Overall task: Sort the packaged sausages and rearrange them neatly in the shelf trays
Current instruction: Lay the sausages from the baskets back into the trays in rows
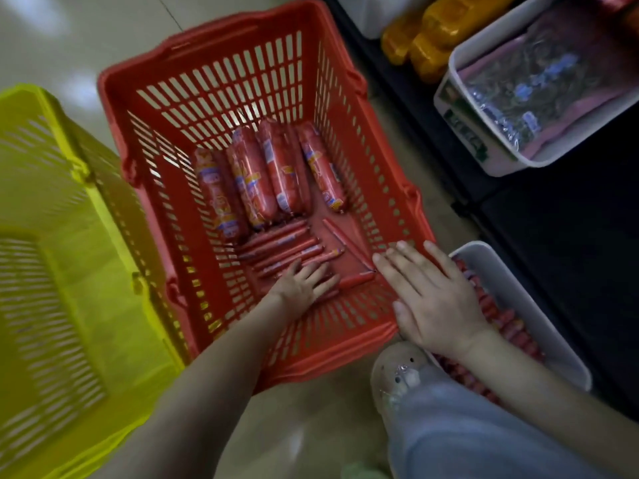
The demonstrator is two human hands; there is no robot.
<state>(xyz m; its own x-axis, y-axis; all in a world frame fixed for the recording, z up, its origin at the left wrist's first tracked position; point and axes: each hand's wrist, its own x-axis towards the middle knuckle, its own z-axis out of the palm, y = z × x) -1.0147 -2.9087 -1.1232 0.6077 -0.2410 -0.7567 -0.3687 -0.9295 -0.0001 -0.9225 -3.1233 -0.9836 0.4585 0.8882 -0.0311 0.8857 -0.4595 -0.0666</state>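
Observation:
A red plastic basket (221, 81) stands on the floor in the middle of the head view. Several thick red packaged sausages (266, 174) lie side by side at its far end, and several thin red sausage sticks (283, 245) lie on its floor nearer to me. My left hand (304, 283) reaches down inside and rests flat on the thin sticks, fingers spread. My right hand (432, 299) lies with straight fingers over the basket's near right corner. Beside it sits a white shelf tray (518, 288) lined with thin red sausages (501, 316).
A yellow basket (69, 257) stands at the left, touching the red one. On the dark shelf at the upper right are a white tray (460, 63) of clear-wrapped packs and several orange-yellow packaged rolls (432, 32). My shoe (401, 371) and trouser leg are at the lower right.

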